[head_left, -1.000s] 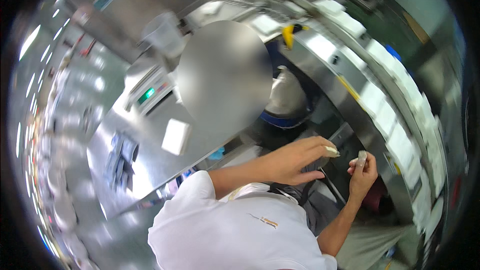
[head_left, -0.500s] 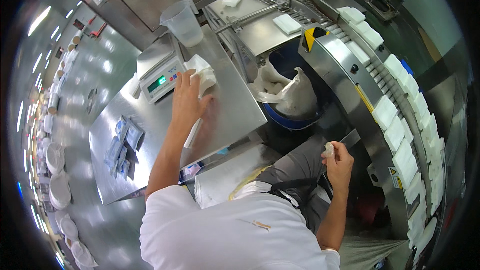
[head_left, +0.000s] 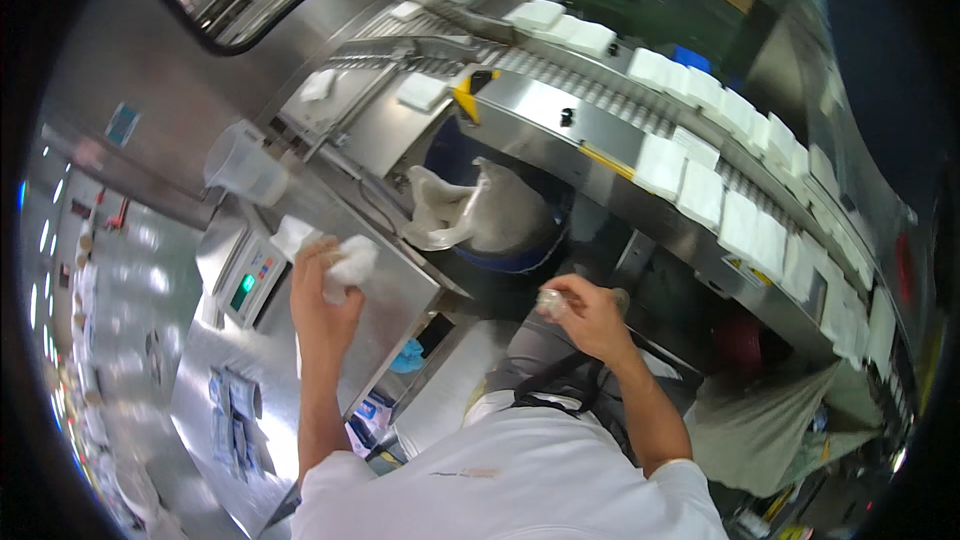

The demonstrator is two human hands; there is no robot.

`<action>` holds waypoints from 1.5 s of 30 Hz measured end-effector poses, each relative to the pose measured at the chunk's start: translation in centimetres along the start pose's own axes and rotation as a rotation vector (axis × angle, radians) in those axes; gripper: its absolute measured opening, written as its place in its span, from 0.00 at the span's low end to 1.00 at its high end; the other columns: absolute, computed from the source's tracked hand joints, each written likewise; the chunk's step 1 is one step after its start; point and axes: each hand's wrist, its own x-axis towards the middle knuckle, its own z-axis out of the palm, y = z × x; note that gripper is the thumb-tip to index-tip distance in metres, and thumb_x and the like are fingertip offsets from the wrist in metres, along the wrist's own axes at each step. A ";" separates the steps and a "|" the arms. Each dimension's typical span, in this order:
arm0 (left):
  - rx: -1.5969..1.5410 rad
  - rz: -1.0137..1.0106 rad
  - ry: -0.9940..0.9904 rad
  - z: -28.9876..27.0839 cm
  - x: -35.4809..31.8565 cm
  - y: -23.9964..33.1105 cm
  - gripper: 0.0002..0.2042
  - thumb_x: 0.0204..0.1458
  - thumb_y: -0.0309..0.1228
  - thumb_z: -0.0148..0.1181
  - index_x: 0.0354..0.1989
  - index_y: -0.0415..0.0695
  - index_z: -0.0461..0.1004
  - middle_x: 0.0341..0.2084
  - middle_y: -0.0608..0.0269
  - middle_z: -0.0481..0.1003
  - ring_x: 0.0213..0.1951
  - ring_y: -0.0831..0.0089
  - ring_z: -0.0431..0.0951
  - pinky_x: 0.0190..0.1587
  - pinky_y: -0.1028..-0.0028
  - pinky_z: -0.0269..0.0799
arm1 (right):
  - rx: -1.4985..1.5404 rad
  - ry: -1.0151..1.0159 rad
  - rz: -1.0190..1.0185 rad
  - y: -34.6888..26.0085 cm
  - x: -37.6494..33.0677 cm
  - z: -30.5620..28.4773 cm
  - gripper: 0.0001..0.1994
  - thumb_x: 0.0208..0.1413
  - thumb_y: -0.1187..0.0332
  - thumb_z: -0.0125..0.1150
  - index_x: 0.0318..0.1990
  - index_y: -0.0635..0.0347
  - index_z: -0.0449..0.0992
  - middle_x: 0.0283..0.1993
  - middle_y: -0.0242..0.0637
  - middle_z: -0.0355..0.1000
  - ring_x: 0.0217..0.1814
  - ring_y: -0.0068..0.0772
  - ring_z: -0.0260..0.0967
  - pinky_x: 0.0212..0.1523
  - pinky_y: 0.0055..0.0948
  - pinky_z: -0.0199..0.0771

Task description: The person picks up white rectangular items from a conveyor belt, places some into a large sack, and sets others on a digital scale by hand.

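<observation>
We have the fingers [head_left: 312, 258] of our left hand [head_left: 325, 305] part-curled, thumb spread below, around a crumpled white wad [head_left: 355, 262], slightly blurred, above the steel tabletop [head_left: 375, 335]. The fingers of our right hand [head_left: 592, 320] are pinched almost together on a small translucent scrap [head_left: 549, 303], over our lap. Just past the left fingers, at eleven o'clock, we see a white piece [head_left: 295, 233]; farther that way stands a clear jug [head_left: 245, 170]. At nine o'clock from that hand sits a scale [head_left: 262, 265], and at seven o'clock lie blue packets [head_left: 235, 420]. From our right hand, a pale bag [head_left: 515, 210] sits in a blue bin [head_left: 510, 262] at eleven o'clock, and white packs [head_left: 700, 192] line a roller conveyor [head_left: 610, 75] from twelve to three.
</observation>
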 end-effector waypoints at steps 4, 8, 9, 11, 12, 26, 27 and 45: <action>-0.341 0.207 -0.211 4.2 -1.4 8.2 0.18 0.36 0.17 0.67 0.40 0.41 0.79 0.54 0.49 0.77 0.58 0.49 0.76 0.63 0.58 0.70 | 0.715 -0.371 0.204 -2.1 -0.2 0.8 0.35 0.71 0.45 0.54 0.71 0.67 0.62 0.65 0.53 0.73 0.61 0.44 0.77 0.63 0.41 0.77; -0.363 0.514 -0.351 9.3 -3.2 11.8 0.22 0.33 0.16 0.73 0.41 0.45 0.81 0.63 0.52 0.71 0.65 0.46 0.69 0.64 0.54 0.69 | 0.972 -0.221 0.232 -3.2 -1.8 0.8 0.34 0.70 0.41 0.53 0.70 0.61 0.65 0.65 0.43 0.72 0.66 0.39 0.72 0.63 0.43 0.76; -0.359 0.580 -0.363 10.2 -3.5 12.6 0.21 0.33 0.16 0.73 0.41 0.45 0.81 0.63 0.53 0.71 0.65 0.45 0.68 0.64 0.53 0.69 | 0.922 -0.128 0.220 -2.6 -2.3 0.2 0.31 0.71 0.44 0.54 0.69 0.59 0.67 0.63 0.39 0.72 0.65 0.35 0.72 0.62 0.40 0.76; -0.362 0.654 -0.410 11.8 -3.7 14.9 0.20 0.31 0.14 0.71 0.37 0.44 0.80 0.62 0.54 0.71 0.65 0.43 0.68 0.64 0.52 0.68 | 0.655 0.028 0.260 -4.1 -4.0 -2.1 0.23 0.71 0.59 0.58 0.67 0.61 0.68 0.60 0.34 0.73 0.62 0.27 0.72 0.60 0.33 0.75; -0.403 0.696 -0.409 12.4 -3.9 15.7 0.21 0.31 0.13 0.69 0.37 0.44 0.80 0.63 0.54 0.71 0.66 0.43 0.67 0.65 0.51 0.67 | 0.615 0.094 0.206 -4.2 -5.2 -2.8 0.22 0.70 0.62 0.59 0.67 0.62 0.68 0.60 0.34 0.73 0.61 0.26 0.71 0.60 0.32 0.75; -1.532 -0.147 -1.063 20.4 -6.8 22.0 0.52 0.46 0.48 0.78 0.75 0.36 0.55 0.67 0.47 0.66 0.67 0.57 0.70 0.69 0.59 0.66 | -0.242 0.720 -0.055 -9.7 -13.6 -6.5 0.23 0.66 0.72 0.57 0.68 0.59 0.64 0.54 0.51 0.77 0.55 0.48 0.79 0.55 0.41 0.77; -1.576 -0.134 -1.084 21.8 -6.8 21.6 0.46 0.47 0.40 0.78 0.72 0.34 0.60 0.64 0.51 0.70 0.64 0.60 0.73 0.67 0.62 0.68 | -0.239 0.730 -0.035 -10.2 -13.9 -6.6 0.24 0.65 0.72 0.58 0.68 0.59 0.65 0.54 0.51 0.77 0.56 0.48 0.79 0.56 0.41 0.77; -1.398 0.092 -0.654 19.1 -6.7 23.1 0.31 0.50 0.16 0.74 0.62 0.36 0.66 0.52 0.52 0.80 0.55 0.67 0.80 0.59 0.70 0.76 | -0.056 0.854 -0.283 -8.7 -14.9 -5.9 0.25 0.59 0.85 0.64 0.64 0.68 0.69 0.57 0.44 0.77 0.60 0.29 0.75 0.62 0.29 0.75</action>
